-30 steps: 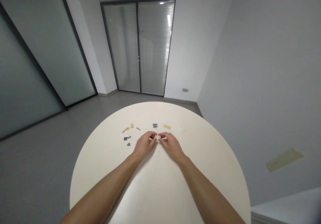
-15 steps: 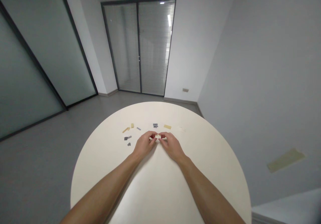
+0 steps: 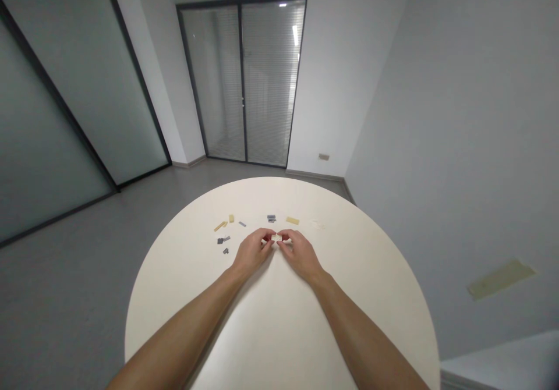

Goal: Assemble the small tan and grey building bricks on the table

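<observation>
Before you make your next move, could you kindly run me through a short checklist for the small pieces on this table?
1. Grip: ok. The left hand and right hand both pinch the small cream piece between their fingers.
2. Fine detail of that piece: cannot tell; it is small and partly covered by the fingers.
3. Dark grey pieces left of the hands: ok, lying apart from them.
4. Tan strip ahead of the right hand: ok, not touched.
5. Pale piece further right: cannot tell its shape; it blends into the round cream tabletop.
</observation>
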`<state>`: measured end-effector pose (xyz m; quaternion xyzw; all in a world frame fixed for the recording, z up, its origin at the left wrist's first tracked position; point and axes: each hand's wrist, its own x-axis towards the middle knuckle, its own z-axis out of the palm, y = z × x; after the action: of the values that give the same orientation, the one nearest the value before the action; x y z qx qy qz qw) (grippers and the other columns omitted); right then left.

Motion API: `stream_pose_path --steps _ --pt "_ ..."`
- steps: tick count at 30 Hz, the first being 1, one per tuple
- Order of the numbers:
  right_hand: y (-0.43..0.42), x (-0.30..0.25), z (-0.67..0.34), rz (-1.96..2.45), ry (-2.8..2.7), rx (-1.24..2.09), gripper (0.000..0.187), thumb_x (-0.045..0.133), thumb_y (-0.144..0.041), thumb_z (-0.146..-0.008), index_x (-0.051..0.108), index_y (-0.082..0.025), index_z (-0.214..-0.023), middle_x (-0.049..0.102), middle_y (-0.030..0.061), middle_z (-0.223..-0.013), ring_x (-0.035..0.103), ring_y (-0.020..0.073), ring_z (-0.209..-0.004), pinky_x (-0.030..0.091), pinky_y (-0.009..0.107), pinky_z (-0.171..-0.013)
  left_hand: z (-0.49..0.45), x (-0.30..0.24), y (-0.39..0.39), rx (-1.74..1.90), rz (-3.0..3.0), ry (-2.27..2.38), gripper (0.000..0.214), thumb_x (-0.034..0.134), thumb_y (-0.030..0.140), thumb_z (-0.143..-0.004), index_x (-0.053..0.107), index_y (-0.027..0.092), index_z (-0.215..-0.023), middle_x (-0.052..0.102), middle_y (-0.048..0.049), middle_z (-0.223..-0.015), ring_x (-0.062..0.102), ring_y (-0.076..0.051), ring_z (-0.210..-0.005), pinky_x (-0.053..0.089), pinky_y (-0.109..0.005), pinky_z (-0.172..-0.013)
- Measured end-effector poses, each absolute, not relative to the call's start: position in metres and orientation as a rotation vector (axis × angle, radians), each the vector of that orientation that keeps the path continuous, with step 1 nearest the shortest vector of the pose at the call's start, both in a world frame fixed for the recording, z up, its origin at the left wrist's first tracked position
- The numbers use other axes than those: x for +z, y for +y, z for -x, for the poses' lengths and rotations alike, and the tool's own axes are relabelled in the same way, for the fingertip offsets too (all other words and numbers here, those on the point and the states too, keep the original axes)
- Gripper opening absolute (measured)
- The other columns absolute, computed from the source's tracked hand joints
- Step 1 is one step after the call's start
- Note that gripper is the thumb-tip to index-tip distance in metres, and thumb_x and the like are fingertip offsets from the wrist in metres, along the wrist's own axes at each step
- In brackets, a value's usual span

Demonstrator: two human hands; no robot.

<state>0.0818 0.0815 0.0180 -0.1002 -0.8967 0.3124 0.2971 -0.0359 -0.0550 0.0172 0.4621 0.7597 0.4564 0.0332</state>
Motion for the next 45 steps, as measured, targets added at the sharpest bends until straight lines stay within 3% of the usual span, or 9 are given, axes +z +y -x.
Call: stream_pose_path --steps 14,24,45 --pt "0.0836 0.0172 -0.0802 0.234 -2.420 0.804 0.018 0.051 -0.032 -0.097 0.066 -0.024 -0.103 0.068 0.0044 -0.100 0.060 0.0195 -0.096 0.046 0.035 -0.087 0.0344 0.0208 -0.0567 1.320 -1.412 2.391 0.025 0.048 0.031 -0.094 0.070 0.021 -0.101 0.072 -0.0053 -0.100 0.065 -0.019 -0.089 0.051 -0.028 -0.077" --pt "0.0816 0.0187 -0.0804 0.184 -2.357 0.860 0.023 0.048 -0.029 -0.097 0.062 -0.025 -0.115 0.067 0.0043 -0.113 0.060 0.0184 -0.102 0.046 0.035 -0.094 0.0349 0.0199 -0.0557 1.290 -1.440 2.425 0.026 0.046 0.028 -0.095 0.070 0.023 -0.102 0.073 -0.0041 -0.100 0.066 -0.019 -0.089 0.049 -0.027 -0.077" --pt "0.0808 0.0218 -0.0821 0.220 -2.350 0.860 0.021 0.055 -0.023 -0.093 0.064 -0.025 -0.112 0.068 0.0030 -0.108 0.061 0.0176 -0.098 0.047 0.034 -0.091 0.0315 0.0241 -0.0594 1.368 -1.432 2.369 0.024 0.052 0.027 -0.091 0.061 0.026 -0.113 0.070 0.0005 -0.095 0.064 -0.016 -0.085 0.049 -0.024 -0.072"
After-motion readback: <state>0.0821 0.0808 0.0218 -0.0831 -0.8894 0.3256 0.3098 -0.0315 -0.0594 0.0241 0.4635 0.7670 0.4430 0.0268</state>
